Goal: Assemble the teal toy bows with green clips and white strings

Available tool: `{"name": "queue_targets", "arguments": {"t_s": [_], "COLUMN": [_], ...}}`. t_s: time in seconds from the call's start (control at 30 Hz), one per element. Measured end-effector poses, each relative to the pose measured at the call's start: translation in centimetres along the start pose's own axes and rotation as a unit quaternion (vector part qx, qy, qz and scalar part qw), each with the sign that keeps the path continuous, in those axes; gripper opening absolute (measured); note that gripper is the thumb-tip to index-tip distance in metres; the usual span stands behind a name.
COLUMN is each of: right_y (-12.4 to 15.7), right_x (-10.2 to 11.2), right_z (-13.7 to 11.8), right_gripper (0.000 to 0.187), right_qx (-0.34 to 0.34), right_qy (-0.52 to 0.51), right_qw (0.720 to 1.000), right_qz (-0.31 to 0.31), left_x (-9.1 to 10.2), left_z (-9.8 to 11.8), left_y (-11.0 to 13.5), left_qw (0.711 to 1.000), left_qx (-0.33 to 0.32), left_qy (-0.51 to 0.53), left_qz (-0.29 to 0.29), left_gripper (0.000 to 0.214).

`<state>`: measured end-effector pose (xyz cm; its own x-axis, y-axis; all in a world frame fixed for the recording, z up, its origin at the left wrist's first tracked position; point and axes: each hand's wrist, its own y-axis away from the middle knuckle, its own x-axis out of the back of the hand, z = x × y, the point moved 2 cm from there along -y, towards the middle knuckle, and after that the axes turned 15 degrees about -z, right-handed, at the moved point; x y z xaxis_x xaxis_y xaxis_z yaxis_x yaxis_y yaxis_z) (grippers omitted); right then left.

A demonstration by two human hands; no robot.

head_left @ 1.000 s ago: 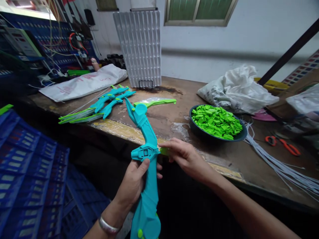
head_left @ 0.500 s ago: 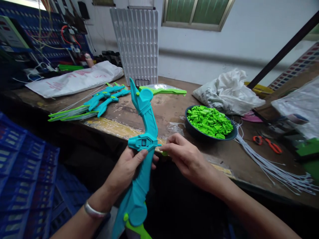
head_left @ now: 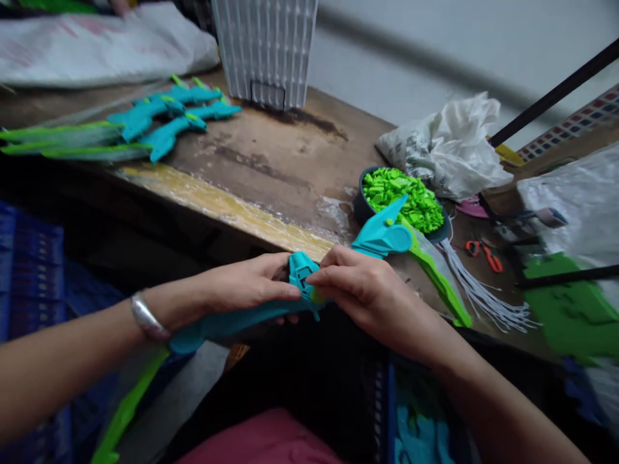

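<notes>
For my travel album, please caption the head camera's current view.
Left hand grips a turquoise bow-shaped piece, right hand touching its middle, near a bowl of bright green parts.

A head-worn view, angled forward and steeply down
The one camera looked from the person's head, near the hands (head_left: pixel 362 280), over the front edge of the surface (head_left: pixel 271 167), which slanted across the frame; the wall (head_left: pixel 358 71) showed at upper right.
</notes>
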<state>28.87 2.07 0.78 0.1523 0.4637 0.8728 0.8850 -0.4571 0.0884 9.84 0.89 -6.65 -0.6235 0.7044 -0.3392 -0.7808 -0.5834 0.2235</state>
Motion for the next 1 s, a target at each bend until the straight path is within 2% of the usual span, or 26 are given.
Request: {"name": "queue_targets", "arguments": {"t_s": [0.17, 0.33, 0.47, 0.6, 0.73, 1.0], "right_y": [0.9, 1.8, 2.3, 2.9, 3.5, 3.9], "right_x": [-2.7, -5.8, -8.3, -10.3, -11.3, -11.4], "right_z": [1.1, 2.0, 2.5, 3.0, 3.3, 3.9], "right_gripper": [0.013, 0.009, 0.008, 0.007, 0.007, 0.007], "right_qx": [-0.057, -0.082, -0.099, -0.121, -0.121, -0.142], "right_qy": [-0.064, -0.136, -0.171, -0.225, -0.257, -0.309], "right_qw": [0.996, 0.986, 0.98, 0.967, 0.957, 0.936], "right_qz": [-0.027, -0.048, -0.024, 0.018, 0.058, 0.091], "left_x": [-0.7, -0.6, -0.2, -0.3, -0.2, -0.3], "left_z": [-2.1, -4.4, -6.6, -7.7, -7.8, -7.3], "left_y": [-1.2, -1.9, -2.6, -3.0, -3.5, -4.2], "left_qw": [0.997, 0.991, 0.987, 0.985, 0.984, 0.977], "left_qx": [0.065, 0.112, 0.122, 0.135, 0.132, 0.159], "left_qy": [0.026, -0.026, -0.026, -0.017, -0.027, -0.067], "left_qz": [-0.028, -0.069, -0.099, -0.109, -0.117, -0.122], "left_gripper": [0.027, 0.015, 0.012, 0.007, 0.004, 0.007]}}
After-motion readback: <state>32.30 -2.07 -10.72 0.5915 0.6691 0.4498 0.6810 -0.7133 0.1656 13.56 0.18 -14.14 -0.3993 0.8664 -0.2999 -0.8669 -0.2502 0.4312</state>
